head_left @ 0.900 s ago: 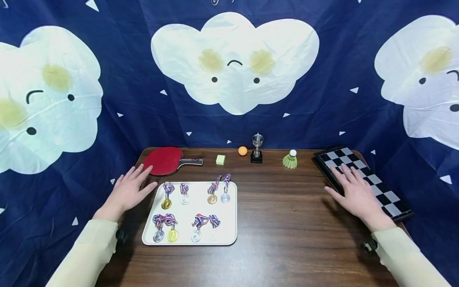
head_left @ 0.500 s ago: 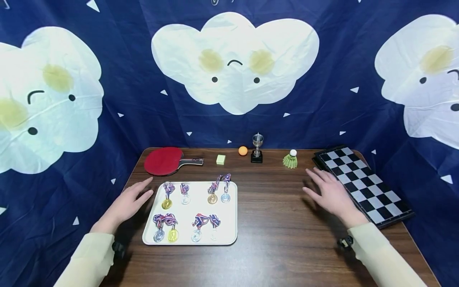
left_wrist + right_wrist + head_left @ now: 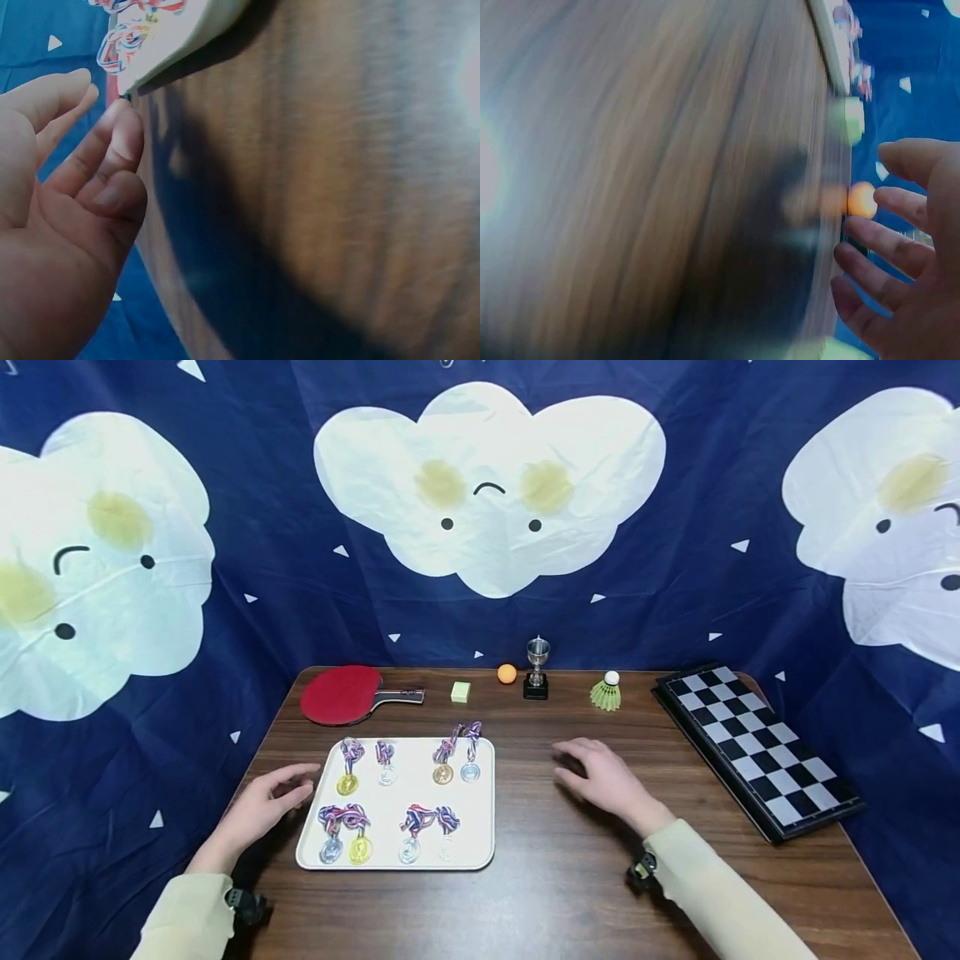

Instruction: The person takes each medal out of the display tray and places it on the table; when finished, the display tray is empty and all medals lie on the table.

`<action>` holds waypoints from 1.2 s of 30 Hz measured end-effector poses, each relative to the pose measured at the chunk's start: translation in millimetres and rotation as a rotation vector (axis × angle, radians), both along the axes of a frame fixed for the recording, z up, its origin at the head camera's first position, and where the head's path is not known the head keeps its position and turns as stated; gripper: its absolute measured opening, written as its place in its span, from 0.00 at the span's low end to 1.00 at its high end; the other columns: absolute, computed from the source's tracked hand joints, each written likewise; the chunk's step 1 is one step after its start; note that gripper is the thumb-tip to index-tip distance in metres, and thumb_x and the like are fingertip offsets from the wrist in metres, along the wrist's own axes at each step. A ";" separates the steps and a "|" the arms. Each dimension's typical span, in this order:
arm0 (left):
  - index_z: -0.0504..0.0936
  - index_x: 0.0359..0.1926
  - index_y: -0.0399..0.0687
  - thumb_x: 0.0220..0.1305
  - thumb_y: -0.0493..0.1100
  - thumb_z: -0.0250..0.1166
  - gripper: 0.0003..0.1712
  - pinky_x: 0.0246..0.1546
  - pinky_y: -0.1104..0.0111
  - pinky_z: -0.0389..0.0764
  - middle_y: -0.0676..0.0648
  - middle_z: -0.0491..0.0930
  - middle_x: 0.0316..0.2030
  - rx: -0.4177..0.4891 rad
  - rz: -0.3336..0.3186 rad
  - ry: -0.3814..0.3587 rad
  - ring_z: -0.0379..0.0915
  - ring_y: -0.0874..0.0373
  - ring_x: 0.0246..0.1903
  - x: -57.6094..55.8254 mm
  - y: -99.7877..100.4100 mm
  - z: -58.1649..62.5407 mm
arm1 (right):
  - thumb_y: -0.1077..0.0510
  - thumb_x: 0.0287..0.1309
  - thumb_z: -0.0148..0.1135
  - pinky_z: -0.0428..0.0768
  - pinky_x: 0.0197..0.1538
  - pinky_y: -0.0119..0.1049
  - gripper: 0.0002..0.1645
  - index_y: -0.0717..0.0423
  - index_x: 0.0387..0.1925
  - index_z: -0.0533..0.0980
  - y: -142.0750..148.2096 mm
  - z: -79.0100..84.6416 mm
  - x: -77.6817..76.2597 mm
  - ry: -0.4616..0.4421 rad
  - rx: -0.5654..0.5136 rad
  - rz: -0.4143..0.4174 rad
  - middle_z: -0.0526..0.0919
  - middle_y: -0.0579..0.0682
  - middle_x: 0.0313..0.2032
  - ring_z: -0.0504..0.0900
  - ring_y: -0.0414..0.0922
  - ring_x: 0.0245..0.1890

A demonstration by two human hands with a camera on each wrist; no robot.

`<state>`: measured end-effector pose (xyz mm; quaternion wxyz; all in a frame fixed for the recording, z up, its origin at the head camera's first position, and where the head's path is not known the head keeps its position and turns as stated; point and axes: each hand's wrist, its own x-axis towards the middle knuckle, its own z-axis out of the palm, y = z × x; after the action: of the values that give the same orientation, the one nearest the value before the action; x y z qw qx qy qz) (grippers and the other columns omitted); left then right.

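A white tray [image 3: 393, 793] lies left of centre on the table, with several medals on striped ribbons, such as a gold medal [image 3: 360, 849] and a bronze medal [image 3: 442, 773]. Just off the tray's left edge hovers my left hand [image 3: 258, 810], fingers loosely bent and holding nothing. My right hand [image 3: 606, 781] is over the table to the right of the tray, apart from it, with relaxed fingers around no object. In the right wrist view that hand [image 3: 900, 262] has its fingers spread a little, and the scene behind is blurred.
Along the back edge stand a red table tennis paddle [image 3: 341, 695], a pale green block [image 3: 461, 692], an orange ball [image 3: 507, 674], a small trophy cup [image 3: 536, 670] and a shuttlecock [image 3: 606, 692]. A folded chessboard [image 3: 757, 743] lies at the right edge.
My right hand has moved left from over the chessboard toward the tray. The left hand has come down and closer to the tray's left side, its fingers bending more. The objects stay put.
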<state>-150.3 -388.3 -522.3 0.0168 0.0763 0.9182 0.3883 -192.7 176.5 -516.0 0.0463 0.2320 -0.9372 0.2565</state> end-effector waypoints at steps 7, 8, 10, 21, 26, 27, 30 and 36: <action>0.79 0.54 0.43 0.64 0.41 0.64 0.18 0.23 0.67 0.73 0.42 0.78 0.39 0.102 -0.030 -0.011 0.71 0.55 0.25 12.8 6.4 -3.0 | 0.46 0.59 0.63 0.65 0.61 0.46 0.23 0.45 0.55 0.76 -60.6 -3.0 -1.3 -0.038 -0.113 0.076 0.79 0.41 0.50 0.72 0.46 0.58; 0.80 0.53 0.43 0.63 0.40 0.64 0.18 0.22 0.68 0.72 0.42 0.78 0.39 0.098 -0.036 -0.006 0.70 0.55 0.25 14.9 7.9 -1.4 | 0.46 0.59 0.64 0.66 0.61 0.45 0.23 0.45 0.55 0.76 -68.6 -4.4 -1.8 -0.037 -0.123 0.086 0.79 0.41 0.50 0.72 0.46 0.58; 0.80 0.52 0.42 0.62 0.39 0.65 0.17 0.21 0.69 0.69 0.42 0.78 0.37 0.091 -0.047 0.011 0.67 0.57 0.24 17.9 9.7 -1.4 | 0.46 0.59 0.64 0.69 0.58 0.45 0.23 0.46 0.55 0.77 -83.1 -7.2 -2.6 -0.028 -0.136 0.111 0.79 0.42 0.49 0.73 0.43 0.54; 0.78 0.55 0.47 0.61 0.41 0.67 0.20 0.25 0.70 0.66 0.45 0.71 0.33 0.116 -0.044 -0.060 0.64 0.58 0.28 20.2 4.5 -16.7 | 0.43 0.57 0.64 0.68 0.48 0.42 0.24 0.42 0.54 0.78 -131.4 -21.1 -11.2 -0.018 -0.020 0.126 0.77 0.43 0.43 0.68 0.41 0.42; 0.77 0.57 0.51 0.62 0.46 0.66 0.22 0.28 0.69 0.66 0.43 0.69 0.35 0.152 -0.041 -0.131 0.63 0.57 0.31 18.9 4.4 -14.8 | 0.42 0.55 0.66 0.65 0.43 0.40 0.23 0.40 0.53 0.79 -138.8 -20.1 -13.5 0.006 0.058 0.109 0.75 0.43 0.43 0.67 0.42 0.41; 0.77 0.57 0.51 0.62 0.46 0.66 0.22 0.28 0.69 0.66 0.43 0.69 0.36 0.149 -0.039 -0.134 0.63 0.57 0.32 18.8 4.6 -14.3 | 0.43 0.55 0.66 0.65 0.43 0.40 0.22 0.40 0.52 0.80 -140.0 -19.4 -13.5 0.007 0.060 0.108 0.75 0.43 0.43 0.67 0.42 0.42; 0.77 0.57 0.50 0.62 0.45 0.65 0.22 0.29 0.69 0.66 0.44 0.70 0.38 0.126 -0.047 -0.123 0.63 0.57 0.32 18.9 5.2 -14.0 | 0.47 0.55 0.67 0.65 0.43 0.41 0.18 0.41 0.49 0.81 -143.5 -17.9 -13.1 -0.005 0.058 0.098 0.75 0.44 0.43 0.67 0.43 0.42; 0.77 0.57 0.49 0.63 0.44 0.64 0.21 0.28 0.69 0.66 0.45 0.70 0.36 0.082 -0.058 -0.103 0.64 0.58 0.31 21.0 5.3 -15.0 | 0.52 0.51 0.70 0.65 0.46 0.43 0.13 0.41 0.42 0.83 -151.4 -12.3 -12.6 -0.071 0.040 0.077 0.76 0.44 0.42 0.67 0.44 0.42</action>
<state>-129.3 -383.1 -537.3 0.0722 0.0836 0.8967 0.4286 -205.2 25.1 -528.3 -0.0017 0.2595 -0.9336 0.2472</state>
